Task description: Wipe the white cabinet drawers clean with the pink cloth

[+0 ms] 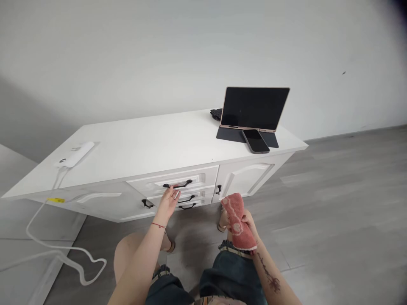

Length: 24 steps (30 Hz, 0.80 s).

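Note:
My left hand (168, 203) is at the top drawer of the white cabinet, its fingers curled at the left part of the black drawer handle (182, 184). The top drawer (203, 178) looks closed. A folded pink cloth (240, 226), like a small towel with pale patterns and a light edge, is held in my right hand (251, 222) above my right knee. Part of that hand is hidden behind the cloth.
On the white cabinet top (149, 144) a tablet (255, 108) stands on a dark stand cover, with a phone (255, 141) before it and a black item (216, 114) behind. A white power strip (76, 155) lies left; its cable (57, 245) hangs towards the grey floor (333, 212).

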Each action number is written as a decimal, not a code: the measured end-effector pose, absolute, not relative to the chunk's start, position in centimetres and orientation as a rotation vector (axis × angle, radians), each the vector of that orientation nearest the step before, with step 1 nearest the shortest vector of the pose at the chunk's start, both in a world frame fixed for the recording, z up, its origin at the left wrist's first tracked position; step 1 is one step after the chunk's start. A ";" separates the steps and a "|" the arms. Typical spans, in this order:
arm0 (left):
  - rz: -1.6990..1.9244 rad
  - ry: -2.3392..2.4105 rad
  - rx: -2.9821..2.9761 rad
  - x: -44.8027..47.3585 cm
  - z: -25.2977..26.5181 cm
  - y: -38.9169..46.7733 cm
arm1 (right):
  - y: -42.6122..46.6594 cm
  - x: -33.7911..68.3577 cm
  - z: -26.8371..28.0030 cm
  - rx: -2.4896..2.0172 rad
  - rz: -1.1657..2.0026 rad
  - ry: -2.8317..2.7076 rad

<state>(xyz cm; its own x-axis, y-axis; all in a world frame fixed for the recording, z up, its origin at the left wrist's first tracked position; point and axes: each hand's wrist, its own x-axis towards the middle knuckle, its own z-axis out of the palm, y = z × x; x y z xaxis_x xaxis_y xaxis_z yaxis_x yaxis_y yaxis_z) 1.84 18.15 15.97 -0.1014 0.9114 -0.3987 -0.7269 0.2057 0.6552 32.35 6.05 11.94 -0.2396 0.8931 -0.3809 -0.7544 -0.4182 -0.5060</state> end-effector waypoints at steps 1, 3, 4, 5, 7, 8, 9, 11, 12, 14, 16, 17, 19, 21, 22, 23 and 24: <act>1.387 0.918 0.259 1.8 15.4 17.8 | 6.1 32.3 12.6 -0.706 1.869 -0.246; 1.310 1.003 0.207 1.7 13.8 16.9 | 6.3 32.1 13.5 -0.627 1.886 -0.267; 1.258 1.081 0.155 1.7 12.8 16.4 | 6.4 32.0 13.8 -0.602 1.893 -0.295; 1.199 1.181 0.082 1.7 11.7 16.1 | 6.5 32.0 14.0 -0.589 1.901 -0.319; 1.127 1.319 -0.031 1.8 9.4 15.7 | 6.6 31.9 13.9 -0.593 1.925 -0.332; 1.103 1.362 -0.070 1.8 8.4 15.8 | 6.6 31.9 13.7 -0.601 1.925 -0.323; 1.086 1.390 -0.099 1.9 7.4 15.9 | 6.6 31.9 13.5 -0.612 1.919 -0.313; 1.063 1.428 -0.143 2.0 6.0 16.7 | 6.5 31.9 12.8 -0.653 1.904 -0.304; 1.058 1.436 -0.156 2.0 5.5 17.2 | 6.4 32.0 12.5 -0.680 1.901 -0.307; 1.060 1.435 -0.171 2.0 4.8 18.4 | 6.4 32.1 11.9 -0.729 1.908 -0.311; 1.070 1.424 -0.175 2.1 4.5 19.5 | 6.3 32.2 11.5 -0.741 1.940 -0.294; 1.074 1.420 -0.174 2.1 4.3 20.0 | 6.3 32.3 11.4 -0.739 1.950 -0.281; 1.079 1.419 -0.167 2.3 4.0 20.5 | 6.3 32.4 11.3 -0.749 1.953 -0.262; 1.086 1.418 -0.149 2.5 3.7 20.6 | 6.3 32.5 11.4 -0.779 1.957 -0.258; 1.092 1.416 -0.137 2.6 3.5 20.4 | 6.3 32.5 11.5 -0.791 1.963 -0.258; 1.100 1.410 -0.126 2.6 3.4 20.1 | 6.3 32.4 11.7 -0.793 1.971 -0.258; 1.107 1.403 -0.115 2.6 3.3 19.7 | 6.3 32.3 11.9 -0.790 1.974 -0.260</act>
<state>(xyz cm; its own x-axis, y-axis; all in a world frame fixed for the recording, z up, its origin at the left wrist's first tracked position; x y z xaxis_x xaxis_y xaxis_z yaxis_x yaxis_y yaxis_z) 2.65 19.74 3.26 -0.2135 0.5417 -0.8130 -0.6644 0.5296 0.5274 32.34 6.29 11.92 -0.3307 0.8442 -0.4219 -0.7063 -0.5178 -0.4826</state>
